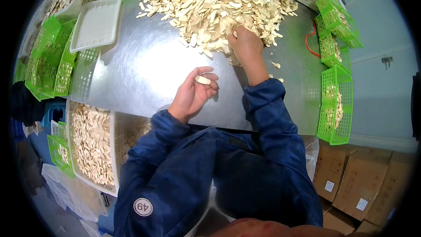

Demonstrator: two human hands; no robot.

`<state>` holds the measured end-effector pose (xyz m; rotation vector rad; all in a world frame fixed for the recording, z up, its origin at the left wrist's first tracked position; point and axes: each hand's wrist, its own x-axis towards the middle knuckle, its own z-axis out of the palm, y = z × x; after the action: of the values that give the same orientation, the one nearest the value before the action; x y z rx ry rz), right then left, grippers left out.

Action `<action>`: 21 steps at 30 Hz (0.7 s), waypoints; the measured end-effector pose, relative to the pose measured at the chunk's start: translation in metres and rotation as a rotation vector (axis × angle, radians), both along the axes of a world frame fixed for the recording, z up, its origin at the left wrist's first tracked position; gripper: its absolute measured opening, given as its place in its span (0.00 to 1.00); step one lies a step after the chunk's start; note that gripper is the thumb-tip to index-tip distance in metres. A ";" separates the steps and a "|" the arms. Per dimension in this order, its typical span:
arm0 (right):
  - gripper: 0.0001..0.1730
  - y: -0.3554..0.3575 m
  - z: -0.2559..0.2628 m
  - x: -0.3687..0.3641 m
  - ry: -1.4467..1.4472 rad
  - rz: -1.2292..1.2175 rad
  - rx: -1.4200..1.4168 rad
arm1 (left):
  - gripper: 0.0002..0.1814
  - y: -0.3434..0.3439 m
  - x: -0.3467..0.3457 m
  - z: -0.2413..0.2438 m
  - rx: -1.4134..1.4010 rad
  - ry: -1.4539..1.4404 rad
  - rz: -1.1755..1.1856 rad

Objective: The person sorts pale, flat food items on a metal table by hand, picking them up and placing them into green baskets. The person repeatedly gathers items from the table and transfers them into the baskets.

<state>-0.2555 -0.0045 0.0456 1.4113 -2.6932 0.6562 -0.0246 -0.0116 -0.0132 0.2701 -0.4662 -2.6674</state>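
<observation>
My left hand is turned palm up over the steel table. A pale dried slice rests in it, between the thumb and the curled fingers. My right hand reaches palm down into the near edge of a large heap of pale dried slices. Its fingertips are mostly hidden, and a slice shows beside its thumb; whether it is gripped cannot be told. Loose slices lie on the steel to the right of that wrist.
A white plastic tray leans on green baskets at the left. Further green baskets holding slices line the right edge, near a red cord. A white crate of slices stands low left; cardboard boxes are low right.
</observation>
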 end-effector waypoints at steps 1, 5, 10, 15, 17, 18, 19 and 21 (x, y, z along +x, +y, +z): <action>0.14 0.005 0.000 0.003 -0.038 0.028 0.017 | 0.22 0.001 0.000 0.000 -0.002 -0.005 -0.002; 0.10 0.014 -0.012 -0.006 -0.308 0.115 -0.164 | 0.22 0.001 -0.003 0.002 -0.023 -0.013 -0.016; 0.09 -0.003 0.010 -0.010 -0.064 0.076 -0.113 | 0.22 0.000 -0.003 0.000 -0.022 -0.013 -0.018; 0.15 -0.015 -0.011 -0.022 0.184 0.201 -0.111 | 0.22 0.000 -0.003 0.002 -0.014 0.006 -0.014; 0.14 -0.012 -0.011 -0.024 0.200 0.186 -0.067 | 0.22 0.000 -0.003 0.005 0.004 -0.030 -0.008; 0.14 -0.008 -0.006 -0.021 0.164 0.183 -0.067 | 0.22 0.001 -0.003 0.007 0.014 -0.049 -0.004; 0.14 -0.003 0.000 -0.019 0.128 0.180 -0.067 | 0.22 0.001 -0.003 0.004 0.004 -0.036 -0.007; 0.13 0.008 0.008 -0.018 0.006 0.159 -0.080 | 0.22 0.000 -0.002 -0.001 -0.016 -0.008 -0.016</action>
<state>-0.2737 0.0037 0.0539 1.6154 -2.5382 0.7593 -0.0268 -0.0116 -0.0143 0.2737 -0.4936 -2.6779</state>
